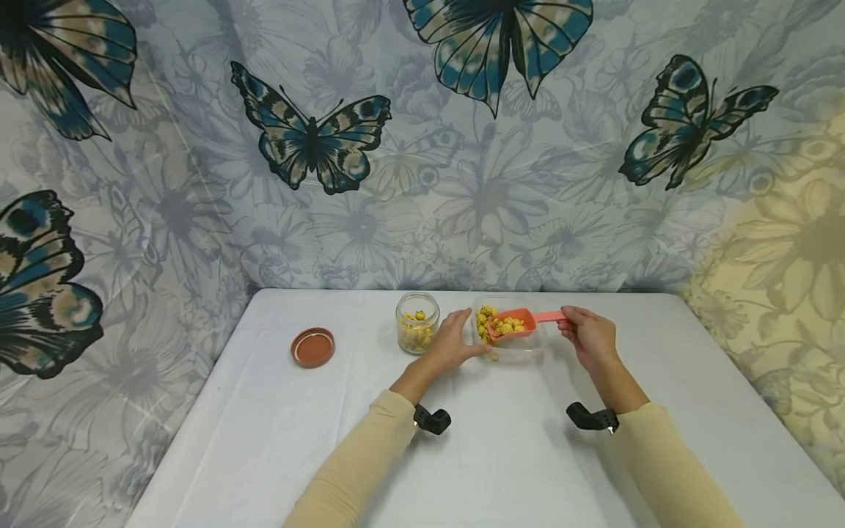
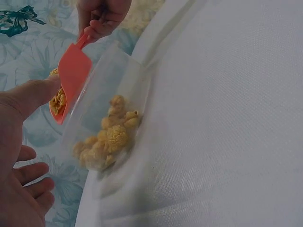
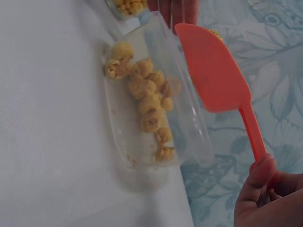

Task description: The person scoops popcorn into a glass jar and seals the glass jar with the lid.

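My right hand (image 1: pixel 592 339) pinches the handle of a coral-red scoop (image 3: pixel 213 71). Yellow popcorn (image 1: pixel 510 325) fills the scoop, which is held above a clear plastic container (image 3: pixel 128 137). More popcorn (image 2: pixel 111 137) lies inside that container. At its left side is my left hand (image 1: pixel 452 341), thumb and fingers spread apart; whether it touches the container wall, I cannot tell. In the left wrist view the thumb overlaps the scoop's tip. Just left of this hand stands a lidless glass jar (image 1: pixel 400 323) with popcorn in it.
A round brown lid (image 1: pixel 313 347) lies on the white-covered table (image 1: pixel 264 455), left of the jar. Behind the table's far edge hangs a butterfly-patterned cloth backdrop (image 1: pixel 488 198). A small popcorn piece (image 1: pixel 492 357) shows at the container's near left edge.
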`<control>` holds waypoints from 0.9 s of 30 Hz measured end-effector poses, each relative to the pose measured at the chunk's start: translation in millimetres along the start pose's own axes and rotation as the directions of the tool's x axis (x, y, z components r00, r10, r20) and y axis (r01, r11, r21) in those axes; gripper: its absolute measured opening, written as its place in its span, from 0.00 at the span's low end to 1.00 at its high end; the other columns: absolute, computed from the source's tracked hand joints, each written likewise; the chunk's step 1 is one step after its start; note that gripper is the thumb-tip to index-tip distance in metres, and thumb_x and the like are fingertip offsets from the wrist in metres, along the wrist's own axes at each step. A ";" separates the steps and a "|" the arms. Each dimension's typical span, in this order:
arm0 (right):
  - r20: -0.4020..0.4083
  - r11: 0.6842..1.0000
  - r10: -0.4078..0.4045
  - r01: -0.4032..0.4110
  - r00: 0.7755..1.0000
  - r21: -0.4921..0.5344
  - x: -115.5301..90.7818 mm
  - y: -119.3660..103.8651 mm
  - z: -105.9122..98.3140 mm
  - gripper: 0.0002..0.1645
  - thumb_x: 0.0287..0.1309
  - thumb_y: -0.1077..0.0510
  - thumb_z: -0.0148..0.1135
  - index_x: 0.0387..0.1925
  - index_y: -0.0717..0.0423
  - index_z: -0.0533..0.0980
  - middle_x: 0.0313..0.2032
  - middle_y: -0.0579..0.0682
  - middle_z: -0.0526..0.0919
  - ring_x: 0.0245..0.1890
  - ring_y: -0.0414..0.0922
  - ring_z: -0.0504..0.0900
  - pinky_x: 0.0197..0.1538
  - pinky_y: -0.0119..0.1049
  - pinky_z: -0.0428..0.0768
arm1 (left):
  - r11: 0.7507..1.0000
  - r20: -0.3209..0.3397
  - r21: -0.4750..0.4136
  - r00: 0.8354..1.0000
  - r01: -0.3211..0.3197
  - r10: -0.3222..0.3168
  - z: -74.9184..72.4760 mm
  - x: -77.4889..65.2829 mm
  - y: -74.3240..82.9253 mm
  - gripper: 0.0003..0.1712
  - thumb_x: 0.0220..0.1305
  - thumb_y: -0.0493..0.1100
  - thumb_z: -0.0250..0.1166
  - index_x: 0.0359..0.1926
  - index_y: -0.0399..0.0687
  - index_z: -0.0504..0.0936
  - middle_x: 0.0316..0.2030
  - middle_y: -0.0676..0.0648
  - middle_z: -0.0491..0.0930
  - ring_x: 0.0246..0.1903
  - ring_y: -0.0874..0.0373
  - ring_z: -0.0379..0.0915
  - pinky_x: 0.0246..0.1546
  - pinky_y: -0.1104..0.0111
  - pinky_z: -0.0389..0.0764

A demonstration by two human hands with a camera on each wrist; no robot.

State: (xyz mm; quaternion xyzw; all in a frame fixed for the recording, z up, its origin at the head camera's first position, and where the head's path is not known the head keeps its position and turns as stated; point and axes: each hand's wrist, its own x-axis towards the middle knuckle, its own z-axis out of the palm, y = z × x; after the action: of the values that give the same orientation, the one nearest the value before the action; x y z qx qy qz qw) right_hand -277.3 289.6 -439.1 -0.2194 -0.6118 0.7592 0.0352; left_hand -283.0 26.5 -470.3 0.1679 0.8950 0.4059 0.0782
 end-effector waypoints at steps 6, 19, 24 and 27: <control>-0.002 1.000 -0.005 0.005 1.000 0.010 -1.0 -4.4 1.7 0.05 0.68 0.57 0.56 0.38 0.51 0.78 0.22 0.41 0.83 0.21 0.34 0.79 0.28 0.22 0.81 | 0.999 -0.012 -0.029 1.000 -0.028 0.028 -4.3 -1.9 2.9 0.49 0.59 0.58 0.69 0.74 0.46 0.58 0.73 0.41 0.58 0.72 0.46 0.55 0.71 0.53 0.63; 0.023 0.997 -0.050 0.049 0.998 0.057 -3.5 -14.0 8.4 0.04 0.67 0.59 0.58 0.35 0.53 0.78 0.20 0.42 0.83 0.20 0.34 0.79 0.27 0.23 0.81 | 0.998 -0.037 -0.017 0.998 -0.060 0.059 -17.6 -5.0 16.0 0.49 0.58 0.58 0.69 0.74 0.46 0.57 0.73 0.42 0.57 0.73 0.47 0.54 0.71 0.53 0.63; 0.043 0.996 -0.043 0.039 0.998 0.074 -5.3 -18.1 10.8 0.08 0.67 0.60 0.57 0.32 0.51 0.79 0.20 0.42 0.83 0.19 0.34 0.79 0.25 0.22 0.80 | 0.998 -0.033 -0.031 0.998 -0.058 0.057 -22.7 -5.6 21.0 0.50 0.58 0.58 0.69 0.74 0.46 0.56 0.73 0.42 0.56 0.73 0.46 0.54 0.70 0.52 0.64; 0.044 0.997 -0.044 0.041 0.998 0.068 -5.5 -20.6 12.4 0.10 0.67 0.59 0.57 0.29 0.49 0.80 0.20 0.42 0.83 0.20 0.34 0.79 0.26 0.22 0.80 | 0.998 -0.040 -0.026 0.998 -0.058 0.057 -26.6 -5.6 23.8 0.50 0.58 0.58 0.69 0.75 0.46 0.56 0.73 0.41 0.56 0.72 0.45 0.55 0.70 0.51 0.65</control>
State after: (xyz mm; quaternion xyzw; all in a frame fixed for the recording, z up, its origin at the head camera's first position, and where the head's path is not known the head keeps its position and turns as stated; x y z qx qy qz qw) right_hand -281.4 281.7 -416.2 -0.1876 -0.5911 0.7832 0.0449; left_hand -279.5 20.4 -434.8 0.1844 0.8855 0.4234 0.0511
